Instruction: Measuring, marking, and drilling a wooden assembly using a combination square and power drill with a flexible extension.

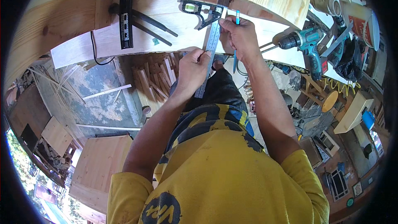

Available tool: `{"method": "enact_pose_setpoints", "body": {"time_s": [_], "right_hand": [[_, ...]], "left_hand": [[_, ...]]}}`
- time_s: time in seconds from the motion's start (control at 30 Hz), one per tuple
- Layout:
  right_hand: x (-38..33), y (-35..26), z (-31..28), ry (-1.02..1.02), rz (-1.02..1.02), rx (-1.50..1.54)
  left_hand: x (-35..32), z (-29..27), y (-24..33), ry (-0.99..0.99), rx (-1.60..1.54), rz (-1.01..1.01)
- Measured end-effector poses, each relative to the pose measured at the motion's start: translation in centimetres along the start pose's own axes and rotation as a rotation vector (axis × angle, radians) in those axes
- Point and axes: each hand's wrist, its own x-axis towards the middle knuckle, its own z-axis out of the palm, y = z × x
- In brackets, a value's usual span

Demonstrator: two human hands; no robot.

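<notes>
Pinching a likely stiff ruler (213, 38), best edge-held, is the left hand (193, 69). Right hand (243, 38), one o'clock, is holding a pencil (237, 16).

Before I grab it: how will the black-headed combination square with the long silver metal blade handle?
Silver metal blade: straight along its length, so probably stiff, not floppy. Openwork black head: sits near the blade's far end, so likely heavier there. Yellow-green vial: set in the head, perhaps the most fragile part if dropped.
</notes>
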Motion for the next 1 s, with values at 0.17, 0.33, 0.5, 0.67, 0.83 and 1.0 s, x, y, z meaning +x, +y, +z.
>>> {"method": "enact_pose_setpoints", "body": {"time_s": [0.17,0.33,0.5,0.67,0.83,1.0], "right_hand": [[-0.08,0.13,0.11,-0.005,-0.024,0.014],[-0.01,0.25,0.00,-0.012,-0.023,0.006],[0.01,0.11,-0.22,-0.038,-0.009,0.014],[-0.08,0.17,0.01,-0.017,-0.047,0.015],[-0.07,0.20,-0.23,-0.037,-0.027,0.005],[-0.26,0.19,-0.21,-0.045,-0.023,0.029]], "left_hand": [[0.03,0.09,-0.05,0.000,0.012,0.027],[0.14,0.16,-0.40,-0.003,0.017,0.044],[0.18,0.30,-0.70,0.016,0.024,0.052],[0.10,0.35,-0.41,0.011,0.013,0.027],[0.10,0.26,-0.17,-0.010,-0.012,-0.051],[0.20,0.22,-0.33,-0.009,-0.019,-0.061]]}}
